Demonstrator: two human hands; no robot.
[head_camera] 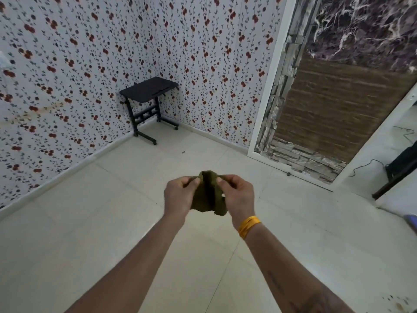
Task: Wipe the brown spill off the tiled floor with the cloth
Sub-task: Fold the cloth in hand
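Olive cloth [208, 195] held bunched above the tiled floor [112, 222], pinched between left hand [179, 195] and right hand [237, 195].

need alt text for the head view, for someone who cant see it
A person's left hand and right hand hold up an olive-green cloth, pinched between them above a pale tiled floor. A small black table stands in the floral-wallpapered corner, and brown specks mark the floor at bottom right.
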